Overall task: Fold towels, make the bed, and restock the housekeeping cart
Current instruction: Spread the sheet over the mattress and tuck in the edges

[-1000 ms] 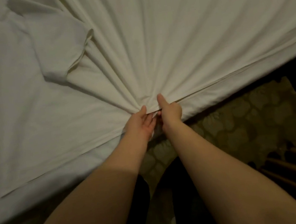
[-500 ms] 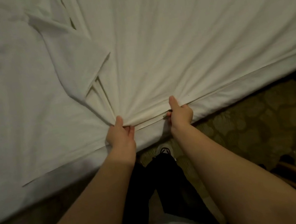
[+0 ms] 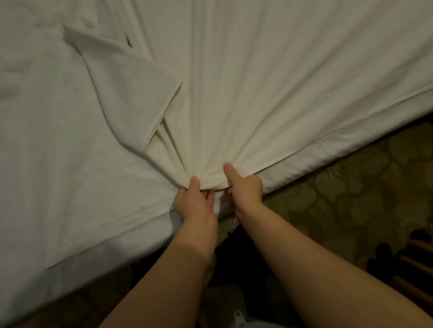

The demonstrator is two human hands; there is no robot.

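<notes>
Since half a second ago the left hand point(image 3: 192, 200) has slid back toward the right hand point(image 3: 244, 186), so the two now sit nearly touching. Each is closed on the hem of the white top sheet point(image 3: 279, 68), thumb on top, fabric bunched between them and creases fanning toward twelve o'clock. A folded-over flap point(image 3: 126, 87) lies at eleven o'clock. The mattress edge point(image 3: 349, 148) runs from eight to three o'clock; patterned carpet point(image 3: 370, 196) gives open floor at four. No writing is legible.
</notes>
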